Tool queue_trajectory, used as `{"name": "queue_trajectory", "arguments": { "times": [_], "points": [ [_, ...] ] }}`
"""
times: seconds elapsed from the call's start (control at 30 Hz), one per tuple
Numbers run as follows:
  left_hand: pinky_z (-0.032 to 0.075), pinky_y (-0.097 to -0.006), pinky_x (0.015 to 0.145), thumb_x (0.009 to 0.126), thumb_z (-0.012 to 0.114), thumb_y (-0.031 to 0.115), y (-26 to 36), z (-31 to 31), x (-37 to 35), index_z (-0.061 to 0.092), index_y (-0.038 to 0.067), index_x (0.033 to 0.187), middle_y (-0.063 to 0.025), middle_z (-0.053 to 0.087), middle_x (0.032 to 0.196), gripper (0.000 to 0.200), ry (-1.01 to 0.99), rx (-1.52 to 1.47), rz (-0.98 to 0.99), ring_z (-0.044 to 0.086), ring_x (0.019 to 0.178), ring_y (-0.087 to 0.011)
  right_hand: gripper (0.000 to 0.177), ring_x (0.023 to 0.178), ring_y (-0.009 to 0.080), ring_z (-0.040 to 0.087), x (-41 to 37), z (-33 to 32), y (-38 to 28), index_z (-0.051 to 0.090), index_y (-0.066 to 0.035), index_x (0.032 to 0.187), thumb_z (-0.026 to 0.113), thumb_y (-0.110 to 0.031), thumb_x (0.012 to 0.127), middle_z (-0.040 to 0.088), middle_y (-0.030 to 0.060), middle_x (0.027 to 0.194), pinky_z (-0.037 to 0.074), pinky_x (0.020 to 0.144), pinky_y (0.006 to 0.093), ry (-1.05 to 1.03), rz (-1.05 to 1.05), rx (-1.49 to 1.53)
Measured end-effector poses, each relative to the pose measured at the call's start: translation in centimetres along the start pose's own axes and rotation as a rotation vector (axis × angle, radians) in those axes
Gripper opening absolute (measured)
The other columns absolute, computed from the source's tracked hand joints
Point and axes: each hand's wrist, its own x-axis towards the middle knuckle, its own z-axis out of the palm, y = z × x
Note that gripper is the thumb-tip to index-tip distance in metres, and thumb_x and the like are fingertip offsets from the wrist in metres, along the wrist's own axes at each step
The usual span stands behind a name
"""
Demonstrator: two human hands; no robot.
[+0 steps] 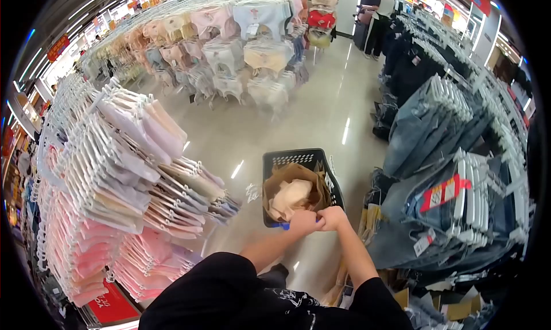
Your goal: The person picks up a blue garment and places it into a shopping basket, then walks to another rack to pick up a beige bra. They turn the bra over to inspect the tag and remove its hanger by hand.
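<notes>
Both of my hands are closed at the near edge of a dark shopping basket (294, 154), side by side. My left hand (303, 222) is wrapped round the blue handle (285, 226) of the basket. Just to its right, my right hand (331, 218) grips the same handle. Inside the basket stands an open brown paper bag (272, 183) with a pale beige cloth-like item (293, 195) in it. White hangers poke out at both sides of the basket.
Racks of pink and pale garments (86, 238) stand at the left. More light garments (215, 20) hang ahead. Jeans (425, 123) on hangers line the right, with a red tag (442, 193). A person (379, 20) stands at the far end of the aisle (338, 94).
</notes>
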Motion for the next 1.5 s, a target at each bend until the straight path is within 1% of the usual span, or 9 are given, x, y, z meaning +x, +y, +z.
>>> {"name": "queue_trajectory", "arguments": {
  "times": [0.2,0.43,0.67,0.77,0.8,1.1,1.2,1.43,1.5],
  "points": [
    [0.047,-0.0420,0.052,0.079,0.043,0.048,-2.0,-0.2,5.8,0.065,0.002,0.062,-0.0170,0.059,0.059,0.054,0.046,-0.060,-0.065,0.059,0.054,-0.0323,0.031,0.075,0.0306,0.062,6.4,-2.0,4.3,0.062,-0.012,0.076,0.063,-0.038,0.060,0.064,0.0108,0.074,0.049,0.065,0.0412,-0.001,-0.117,-0.093],
    [0.047,-0.0417,0.050,0.079,0.044,0.047,-4.3,-1.0,11.8,0.065,0.002,0.062,-0.0165,0.060,0.059,0.052,0.069,-0.131,-0.176,0.059,0.052,-0.0318,0.031,0.073,0.0303,0.062,13.0,-5.0,7.4,0.062,-0.013,0.076,0.064,-0.039,0.059,0.063,0.0105,0.072,0.049,0.064,0.0405,-0.023,-0.209,-0.169],
    [0.047,-0.0437,0.052,0.080,0.042,0.046,-7.2,-3.0,18.2,0.066,0.002,0.066,-0.0172,0.061,0.063,0.052,0.069,-0.138,-0.294,0.060,0.056,-0.0330,0.034,0.072,0.0291,0.062,21.0,-8.9,9.6,0.063,-0.014,0.076,0.065,-0.043,0.058,0.064,0.0091,0.072,0.049,0.063,0.0410,-0.027,-0.356,-0.163],
    [0.047,-0.0446,0.054,0.081,0.041,0.048,-8.7,-4.8,21.5,0.066,0.002,0.068,-0.0172,0.062,0.065,0.054,0.084,-0.129,-0.358,0.060,0.059,-0.0337,0.033,0.064,0.0297,0.060,25.5,-10.3,10.8,0.060,-0.013,0.068,0.066,-0.043,0.056,0.060,0.0089,0.064,0.048,0.057,0.0403,0.023,-0.464,-0.151],
    [0.047,-0.0447,0.055,0.081,0.040,0.049,-9.3,-5.1,22.4,0.066,0.002,0.069,-0.0171,0.062,0.066,0.054,0.098,-0.116,-0.389,0.060,0.060,-0.0338,0.033,0.065,0.0293,0.061,27.0,-10.7,11.1,0.060,-0.013,0.069,0.066,-0.043,0.057,0.061,0.0087,0.066,0.048,0.058,0.0399,0.033,-0.511,-0.123],
    [0.048,-0.0429,0.058,0.081,0.042,0.050,-15.2,-8.2,29.0,0.066,0.006,0.070,-0.0151,0.062,0.068,0.052,0.209,-0.013,-0.605,0.061,0.064,-0.0319,0.036,0.065,0.0294,0.061,38.7,-14.8,11.3,0.062,-0.013,0.071,0.069,-0.045,0.054,0.062,0.0089,0.066,0.049,0.058,0.0402,0.010,-0.705,-0.039],
    [0.048,-0.0424,0.058,0.080,0.044,0.049,-16.5,-9.4,30.6,0.066,0.007,0.071,-0.0146,0.063,0.068,0.049,0.331,-0.030,-0.644,0.061,0.064,-0.0318,0.033,0.067,0.0288,0.062,41.9,-16.4,10.6,0.064,-0.015,0.073,0.068,-0.043,0.056,0.063,0.0084,0.068,0.049,0.060,0.0409,-0.012,-0.740,-0.056],
    [0.048,-0.0415,0.057,0.080,0.045,0.047,-21.1,-11.2,34.5,0.067,0.010,0.073,-0.0141,0.063,0.068,0.043,0.409,-0.012,-0.690,0.061,0.063,-0.0310,0.036,0.068,0.0292,0.062,49.2,-18.2,10.0,0.066,-0.016,0.076,0.069,-0.044,0.054,0.064,0.0090,0.069,0.049,0.061,0.0398,-0.025,-0.828,-0.089],
    [0.048,-0.0414,0.057,0.080,0.047,0.047,-22.3,-12.5,35.2,0.066,0.012,0.078,-0.0129,0.063,0.068,0.040,0.368,-0.025,-0.719,0.061,0.064,-0.0308,0.036,0.067,0.0294,0.062,51.0,-18.9,9.3,0.066,-0.016,0.075,0.069,-0.045,0.054,0.063,0.0094,0.069,0.049,0.061,0.0400,-0.044,-0.830,-0.100]
  ]
}}
